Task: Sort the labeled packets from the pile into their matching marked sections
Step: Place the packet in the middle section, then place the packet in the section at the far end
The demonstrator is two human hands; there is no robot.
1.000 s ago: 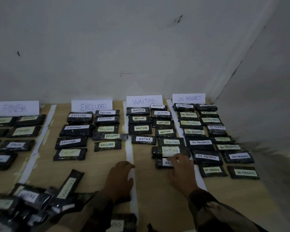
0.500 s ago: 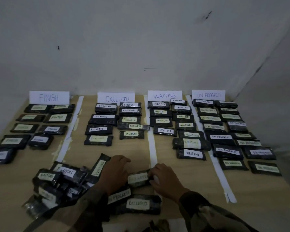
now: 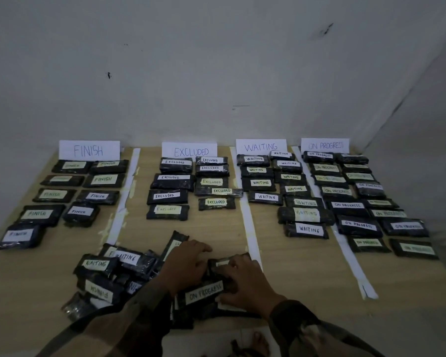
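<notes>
While left hand (image 3: pixel 188 265), right hand (image 3: pixel 245 283) hold one packet (image 3: pixel 223 265), four signs (image 3: pixel 89 150) stand.

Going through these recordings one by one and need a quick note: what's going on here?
A person is sorting black plastic packets with paper labels on a wooden tabletop. At the unsorted pile, the right hand grips one black packet, its label mostly covered; the left hand is at its other end, grip unclear. An ON PROGRESS packet lies just under them. Rows of packets already lie in front of the white FINISH sign, EXCLUDED sign, WAITING sign and ON PROGRESS sign.
</notes>
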